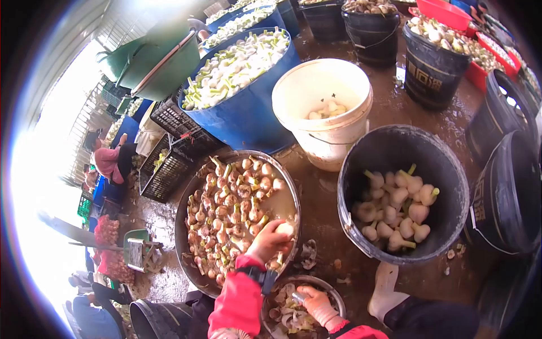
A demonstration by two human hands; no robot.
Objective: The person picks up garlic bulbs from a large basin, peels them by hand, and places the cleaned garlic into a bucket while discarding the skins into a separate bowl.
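My left hand (271, 242), a watch on its wrist, reaches over the right side of a wide round basin (285, 195) of unpeeled garlic in murky water. Its fingers are closed around a pale garlic bulb (286, 228). Lower down, my right hand (319, 305) grips a small shiny metal tool (299, 296), perhaps a short knife; its exact kind is too small to tell. That hand is above a metal bowl (337, 295) of peelings and trimmed scraps. To the right, a black bucket (361, 158) contains cleaned garlic bulbs (401, 209) with short stems.
A white bucket (333, 147) with a few bulbs stands beyond the basin. Behind it is a big blue tub (237, 121) heaped with garlic. Black buckets (432, 76) line the right. People (110, 158) sit at the left; a foot (387, 291) rests near the black bucket.
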